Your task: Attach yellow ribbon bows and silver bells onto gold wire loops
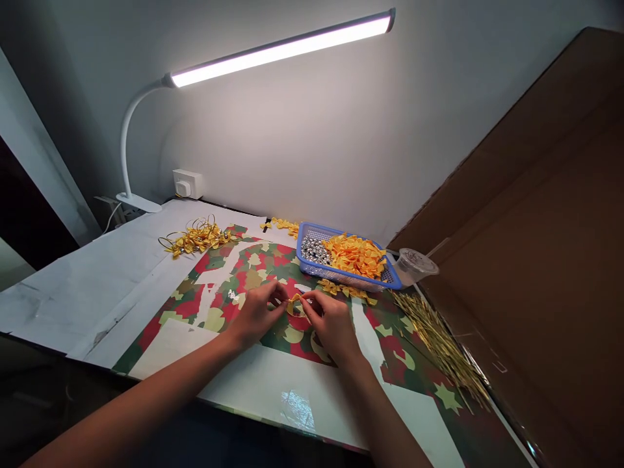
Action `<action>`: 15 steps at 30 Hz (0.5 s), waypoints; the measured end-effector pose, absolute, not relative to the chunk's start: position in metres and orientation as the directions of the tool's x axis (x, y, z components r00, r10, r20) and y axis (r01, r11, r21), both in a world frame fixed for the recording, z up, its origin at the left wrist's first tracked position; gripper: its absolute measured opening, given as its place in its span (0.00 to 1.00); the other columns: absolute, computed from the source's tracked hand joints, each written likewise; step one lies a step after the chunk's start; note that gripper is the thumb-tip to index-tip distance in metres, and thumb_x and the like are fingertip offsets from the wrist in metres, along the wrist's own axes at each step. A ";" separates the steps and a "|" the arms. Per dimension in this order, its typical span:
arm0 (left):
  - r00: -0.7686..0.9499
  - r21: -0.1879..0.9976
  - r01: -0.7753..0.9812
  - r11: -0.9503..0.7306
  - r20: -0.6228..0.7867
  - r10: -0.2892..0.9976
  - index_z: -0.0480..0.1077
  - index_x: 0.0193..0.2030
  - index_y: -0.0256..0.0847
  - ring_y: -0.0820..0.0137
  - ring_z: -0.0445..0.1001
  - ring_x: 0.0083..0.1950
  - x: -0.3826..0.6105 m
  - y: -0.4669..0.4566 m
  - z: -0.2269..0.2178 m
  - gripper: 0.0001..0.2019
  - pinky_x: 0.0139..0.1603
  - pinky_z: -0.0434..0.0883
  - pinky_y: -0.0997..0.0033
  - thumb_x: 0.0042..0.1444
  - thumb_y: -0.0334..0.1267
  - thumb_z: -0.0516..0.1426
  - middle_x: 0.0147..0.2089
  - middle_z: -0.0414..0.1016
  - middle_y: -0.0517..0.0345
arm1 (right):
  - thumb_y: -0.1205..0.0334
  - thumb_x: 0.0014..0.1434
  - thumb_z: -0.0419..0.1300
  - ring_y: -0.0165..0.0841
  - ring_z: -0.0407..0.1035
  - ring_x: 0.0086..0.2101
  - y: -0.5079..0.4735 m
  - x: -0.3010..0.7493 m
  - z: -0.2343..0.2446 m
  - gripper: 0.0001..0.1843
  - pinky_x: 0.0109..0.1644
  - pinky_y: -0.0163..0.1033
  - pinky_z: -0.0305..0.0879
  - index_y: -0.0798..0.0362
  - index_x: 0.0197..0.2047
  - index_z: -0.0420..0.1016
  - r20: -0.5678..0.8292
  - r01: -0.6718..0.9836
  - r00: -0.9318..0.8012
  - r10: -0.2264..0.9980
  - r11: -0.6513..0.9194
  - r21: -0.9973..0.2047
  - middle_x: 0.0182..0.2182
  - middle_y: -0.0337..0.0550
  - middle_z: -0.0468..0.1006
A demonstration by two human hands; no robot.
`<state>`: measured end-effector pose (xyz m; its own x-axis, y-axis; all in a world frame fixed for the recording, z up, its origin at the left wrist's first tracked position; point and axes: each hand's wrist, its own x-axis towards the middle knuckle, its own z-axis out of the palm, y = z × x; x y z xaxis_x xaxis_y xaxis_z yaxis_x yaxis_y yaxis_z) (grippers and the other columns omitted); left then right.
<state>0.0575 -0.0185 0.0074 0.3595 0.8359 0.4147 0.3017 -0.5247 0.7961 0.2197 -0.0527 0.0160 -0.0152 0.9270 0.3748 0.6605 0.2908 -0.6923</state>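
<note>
My left hand point(260, 311) and my right hand point(330, 322) meet over the red and green patterned sheet point(219, 292) on the table. Both pinch a small yellow ribbon bow point(295, 303) between their fingertips, each hand on one side of it. The fingers of both hands are closed round the bow, which sits just above the sheet.
A blue basket point(348, 276) behind my hands holds orange-yellow bows and small silver bells. Gold wire ties point(441, 341) lie at the right, finished gold loops point(195, 237) at the back left. A clear plastic cup point(414, 265), a white desk lamp point(141, 117) and a brown cardboard wall point(536, 214) surround the table.
</note>
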 end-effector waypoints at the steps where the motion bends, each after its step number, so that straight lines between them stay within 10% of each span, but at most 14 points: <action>1: 0.361 0.798 0.300 -0.523 0.412 0.837 0.64 0.30 0.41 0.72 0.73 0.31 0.058 -0.019 0.008 0.02 0.32 0.73 0.72 0.52 0.33 0.55 0.29 0.72 0.62 | 0.55 0.59 0.52 0.33 0.64 0.22 -0.052 0.220 0.015 0.12 0.29 0.36 0.58 0.51 0.30 0.72 0.374 0.661 -0.020 0.927 0.293 -0.691 0.21 0.40 0.72; 15: 0.340 0.796 0.331 -0.507 0.401 0.851 0.64 0.31 0.41 0.72 0.73 0.32 0.054 -0.017 0.005 0.02 0.30 0.71 0.73 0.53 0.33 0.55 0.31 0.73 0.60 | 0.48 0.52 0.61 0.30 0.62 0.23 -0.052 0.234 0.031 0.17 0.30 0.34 0.60 0.53 0.38 0.72 0.373 0.300 0.352 0.858 0.274 -0.914 0.19 0.32 0.66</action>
